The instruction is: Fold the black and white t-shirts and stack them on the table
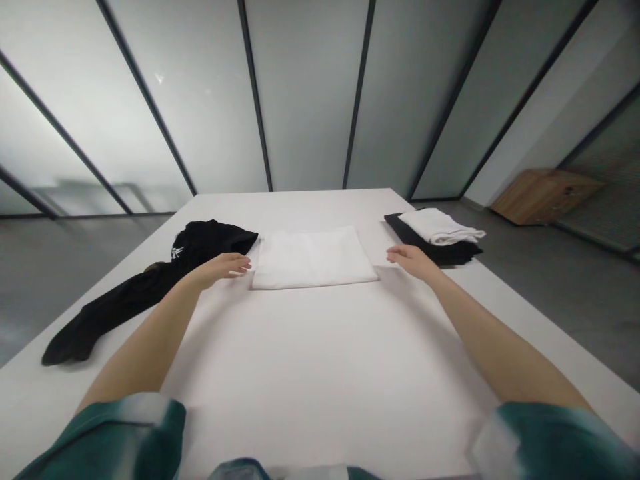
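Holding left hand and right hand open and empty either side of the folded white cloth on the tabletop, left just beside the black garment, right near the black-and-white stack.

The head-worn camera faces forward and down along a white table.

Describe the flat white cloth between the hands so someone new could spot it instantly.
On the white table, look to the far middle. The flat white cloth lies squarely between the left hand and right hand, smooth and rectangular, unlike the rumpled black garment on its left.
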Demonstrator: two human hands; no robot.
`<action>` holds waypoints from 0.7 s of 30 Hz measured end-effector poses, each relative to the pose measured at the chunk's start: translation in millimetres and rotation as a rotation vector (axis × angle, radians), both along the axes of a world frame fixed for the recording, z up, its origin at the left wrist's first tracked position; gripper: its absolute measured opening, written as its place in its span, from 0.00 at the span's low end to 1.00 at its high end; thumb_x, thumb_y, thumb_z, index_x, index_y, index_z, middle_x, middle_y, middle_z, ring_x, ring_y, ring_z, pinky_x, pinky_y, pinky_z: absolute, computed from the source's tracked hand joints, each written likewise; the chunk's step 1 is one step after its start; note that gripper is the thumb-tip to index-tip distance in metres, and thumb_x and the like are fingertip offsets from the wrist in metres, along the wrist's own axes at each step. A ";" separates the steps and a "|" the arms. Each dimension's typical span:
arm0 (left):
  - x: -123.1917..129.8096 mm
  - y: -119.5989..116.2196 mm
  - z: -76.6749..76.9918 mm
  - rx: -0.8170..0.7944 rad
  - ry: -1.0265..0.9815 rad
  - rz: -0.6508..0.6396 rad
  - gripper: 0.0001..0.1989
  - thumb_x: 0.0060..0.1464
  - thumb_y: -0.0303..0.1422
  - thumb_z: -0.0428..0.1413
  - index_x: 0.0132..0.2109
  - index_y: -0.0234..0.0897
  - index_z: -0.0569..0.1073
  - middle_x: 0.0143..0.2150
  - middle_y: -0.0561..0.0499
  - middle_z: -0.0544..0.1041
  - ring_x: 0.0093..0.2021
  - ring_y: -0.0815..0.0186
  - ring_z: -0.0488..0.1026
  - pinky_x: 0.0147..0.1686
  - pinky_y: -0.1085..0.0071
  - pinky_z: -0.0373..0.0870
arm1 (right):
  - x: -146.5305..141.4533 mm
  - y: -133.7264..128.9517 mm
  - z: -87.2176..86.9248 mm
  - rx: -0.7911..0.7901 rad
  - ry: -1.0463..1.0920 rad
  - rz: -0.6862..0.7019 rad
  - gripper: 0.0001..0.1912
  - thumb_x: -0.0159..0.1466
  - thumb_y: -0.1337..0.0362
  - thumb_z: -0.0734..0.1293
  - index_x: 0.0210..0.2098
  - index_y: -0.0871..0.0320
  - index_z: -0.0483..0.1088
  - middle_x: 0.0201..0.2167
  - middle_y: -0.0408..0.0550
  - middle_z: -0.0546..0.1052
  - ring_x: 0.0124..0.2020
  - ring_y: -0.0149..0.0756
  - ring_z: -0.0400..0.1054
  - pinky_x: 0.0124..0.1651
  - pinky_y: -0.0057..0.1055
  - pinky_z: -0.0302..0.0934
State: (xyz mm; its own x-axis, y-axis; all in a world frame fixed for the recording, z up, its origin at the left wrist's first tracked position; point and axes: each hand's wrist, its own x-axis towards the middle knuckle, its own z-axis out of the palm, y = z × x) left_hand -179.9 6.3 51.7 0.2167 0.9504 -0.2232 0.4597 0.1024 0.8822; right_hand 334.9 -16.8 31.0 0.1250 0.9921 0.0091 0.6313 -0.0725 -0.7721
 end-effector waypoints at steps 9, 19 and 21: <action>86.3 -11.7 -29.9 0.438 0.589 -0.269 0.34 0.46 0.48 0.61 0.60 0.41 0.70 0.67 0.39 0.66 0.66 0.46 0.62 0.63 0.49 0.59 | -48.4 15.2 -40.4 0.181 -0.473 0.301 0.24 0.67 0.59 0.61 0.60 0.59 0.69 0.66 0.56 0.65 0.67 0.44 0.57 0.67 0.43 0.52; 76.1 -11.6 -48.9 0.667 0.746 -0.269 0.23 0.52 0.34 0.53 0.56 0.43 0.74 0.64 0.44 0.69 0.65 0.51 0.62 0.66 0.51 0.52 | -48.6 9.0 -52.6 0.130 -0.685 0.422 0.29 0.68 0.64 0.54 0.67 0.63 0.60 0.72 0.56 0.50 0.73 0.44 0.43 0.71 0.45 0.44; 78.3 -10.3 -48.3 0.704 0.770 -0.197 0.21 0.53 0.34 0.54 0.55 0.42 0.75 0.62 0.43 0.70 0.65 0.50 0.62 0.65 0.51 0.53 | -52.2 7.9 -52.6 0.151 -0.674 0.462 0.30 0.67 0.68 0.54 0.67 0.63 0.61 0.72 0.54 0.52 0.73 0.42 0.43 0.71 0.44 0.44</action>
State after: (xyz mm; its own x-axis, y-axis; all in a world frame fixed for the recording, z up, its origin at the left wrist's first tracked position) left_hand -101.6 -4.0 3.4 0.4156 0.8822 0.2214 0.8724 -0.4555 0.1774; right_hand 282.7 -8.9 -21.5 -0.3747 0.9242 0.0733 0.9026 0.3817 -0.1988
